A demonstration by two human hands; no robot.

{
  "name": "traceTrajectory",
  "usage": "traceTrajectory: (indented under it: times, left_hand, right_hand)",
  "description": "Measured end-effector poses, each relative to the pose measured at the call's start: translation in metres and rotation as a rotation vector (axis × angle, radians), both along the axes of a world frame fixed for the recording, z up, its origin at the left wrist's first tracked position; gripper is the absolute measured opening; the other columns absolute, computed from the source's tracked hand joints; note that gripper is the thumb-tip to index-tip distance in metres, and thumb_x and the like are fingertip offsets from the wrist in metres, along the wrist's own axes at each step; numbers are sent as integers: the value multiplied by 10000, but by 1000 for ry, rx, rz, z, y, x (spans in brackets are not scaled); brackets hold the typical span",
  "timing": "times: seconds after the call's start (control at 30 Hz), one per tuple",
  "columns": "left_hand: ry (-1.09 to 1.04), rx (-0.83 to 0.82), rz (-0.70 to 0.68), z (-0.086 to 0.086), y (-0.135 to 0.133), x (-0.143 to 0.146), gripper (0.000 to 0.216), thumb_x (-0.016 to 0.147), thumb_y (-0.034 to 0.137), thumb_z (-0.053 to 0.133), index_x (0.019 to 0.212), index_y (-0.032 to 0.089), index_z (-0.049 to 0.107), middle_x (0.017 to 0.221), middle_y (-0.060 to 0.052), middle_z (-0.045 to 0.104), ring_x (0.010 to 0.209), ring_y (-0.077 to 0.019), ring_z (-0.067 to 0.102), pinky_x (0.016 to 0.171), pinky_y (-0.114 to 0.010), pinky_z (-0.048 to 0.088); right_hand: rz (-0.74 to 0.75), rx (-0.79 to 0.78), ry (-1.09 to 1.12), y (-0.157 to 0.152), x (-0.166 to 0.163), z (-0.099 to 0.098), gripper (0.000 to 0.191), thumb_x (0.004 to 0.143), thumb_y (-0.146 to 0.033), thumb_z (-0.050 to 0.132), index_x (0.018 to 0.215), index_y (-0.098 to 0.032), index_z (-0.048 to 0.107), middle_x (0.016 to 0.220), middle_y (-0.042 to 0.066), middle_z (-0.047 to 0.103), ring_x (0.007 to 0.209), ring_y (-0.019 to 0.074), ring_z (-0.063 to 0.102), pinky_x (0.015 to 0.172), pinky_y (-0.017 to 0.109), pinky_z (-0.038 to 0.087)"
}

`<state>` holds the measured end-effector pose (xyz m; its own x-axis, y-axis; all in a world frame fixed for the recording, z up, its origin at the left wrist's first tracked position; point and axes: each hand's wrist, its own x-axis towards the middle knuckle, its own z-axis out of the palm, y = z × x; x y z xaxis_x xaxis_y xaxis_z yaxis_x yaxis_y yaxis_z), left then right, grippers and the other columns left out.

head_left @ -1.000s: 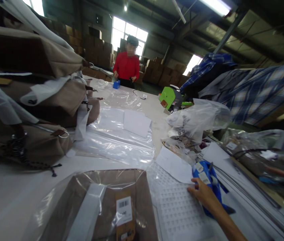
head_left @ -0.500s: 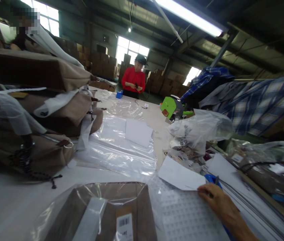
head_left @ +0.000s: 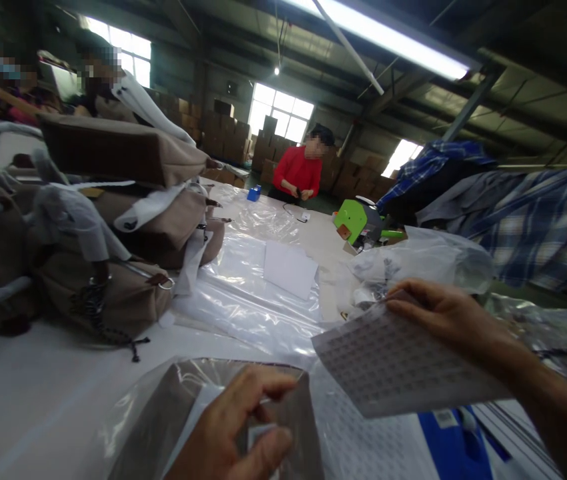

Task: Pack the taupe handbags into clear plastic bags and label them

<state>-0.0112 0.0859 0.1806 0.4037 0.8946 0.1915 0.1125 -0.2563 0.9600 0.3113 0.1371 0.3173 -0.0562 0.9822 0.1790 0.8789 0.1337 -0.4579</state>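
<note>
My right hand [head_left: 443, 320] pinches the top edge of a printed sheet [head_left: 398, 363], which hangs tilted over the right side of the table. Rows of small grey marks cover the side facing me. Over the bagged brown handbag [head_left: 308, 427] at the front, my left hand [head_left: 243, 427] is held with thumb and fingers apart and nothing between them. It partly hides a white label on the bag. Beneath the lifted sheet lies another printed sheet [head_left: 363, 433], beside a blue plastic tool [head_left: 451, 443].
Stacked brown handbags [head_left: 133, 287] fill the left side. Clear plastic bags [head_left: 243, 307] with white paper [head_left: 288, 270] on top lie mid-table. Beyond are a green tape machine [head_left: 353, 220], a small blue object [head_left: 254, 193] and a person in red [head_left: 296, 173]. Plaid cloth [head_left: 538, 213] is at right.
My right hand has raised the sheet and turned its printed side toward me. My left hand has come into view above the bagged handbag. The view has shifted left.
</note>
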Motion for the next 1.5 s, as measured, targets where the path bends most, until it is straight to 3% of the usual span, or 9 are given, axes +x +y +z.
traceTrajectory:
  times: [0.1, 0.23, 0.47, 0.57, 0.7, 0.83, 1.13, 1.3, 1.5]
  left_hand:
    - [-14, 45, 114, 15, 27, 6, 572, 814, 390, 677, 1364, 304, 547, 1442, -43, 532, 1271, -286, 531, 1088, -417, 439]
    - [-40, -58, 25, 35, 46, 0, 838, 705, 490, 796, 1446, 275, 469, 1501, -90, 470, 1388, -369, 404, 1167, -529, 316]
    - [-178, -102, -22, 20, 67, -26, 968, 704, 491, 820, 1521, 301, 337, 1603, -90, 316, 1467, -387, 258, 1172, -570, 256]
    - [-269, -161, -196, 14, 82, -19, 884, 686, 433, 848, 1457, 252, 454, 1466, -117, 506, 1355, -353, 450, 1097, -491, 389]
    - [-447, -408, -428, 1, 104, 10, 603, 711, 416, 829, 1210, 132, 646, 1037, -100, 718, 905, -230, 691, 786, -312, 533]
    - [-508, -531, -360, -17, 123, 37, 561, 636, 432, 875, 1038, 99, 669, 838, -58, 706, 654, -137, 647, 620, -228, 493]
    - [-192, -466, -401, -23, 145, 66, 350, 650, 247, 737, 974, 129, 679, 869, -26, 704, 729, -159, 628, 651, -249, 462]
    - [-118, -433, -344, -31, 171, 102, 205, 562, 134, 615, 761, 132, 660, 690, 17, 651, 638, -132, 560, 597, -236, 390]
    - [-117, -546, -298, -47, 184, 126, 433, 506, 135, 550, 917, 149, 686, 732, 8, 653, 637, -140, 568, 602, -258, 430]
  right_hand:
    - [132, -230, 253, 21, -34, 22, 369, 742, -584, 715, 808, -222, 681, 700, 11, 670, 608, 176, 612, 519, 267, 480]
    - [203, -457, 476, 43, -72, 31, 430, 659, -557, 816, 837, -201, 653, 711, 13, 676, 574, 155, 616, 494, 253, 492]
    - [350, -625, 546, 67, -104, -8, 432, 678, -513, 828, 845, -169, 625, 723, 3, 689, 587, 130, 630, 532, 237, 499]
    - [437, -627, 512, 71, -111, -15, 373, 740, -485, 778, 881, -168, 642, 760, 8, 703, 614, 137, 643, 547, 240, 501]
    - [419, -494, 413, 83, -108, -11, 307, 741, -448, 758, 823, -173, 650, 740, -3, 701, 615, 133, 638, 541, 226, 497]
    - [291, -429, 412, 98, -85, -20, 322, 716, -449, 758, 841, -177, 642, 734, -10, 697, 609, 138, 636, 535, 233, 491]
    - [66, -296, 413, 106, 7, -65, 367, 682, -478, 755, 874, -183, 648, 647, -43, 623, 530, 119, 548, 480, 224, 403]
    - [-50, 44, 87, 116, 54, -82, 385, 750, -486, 674, 998, -192, 690, 824, 43, 697, 743, 228, 651, 654, 336, 511]
    - [35, 594, -183, 84, 33, -111, 242, 909, -379, 570, 1067, -217, 656, 1127, 98, 692, 1084, 292, 627, 956, 467, 475]
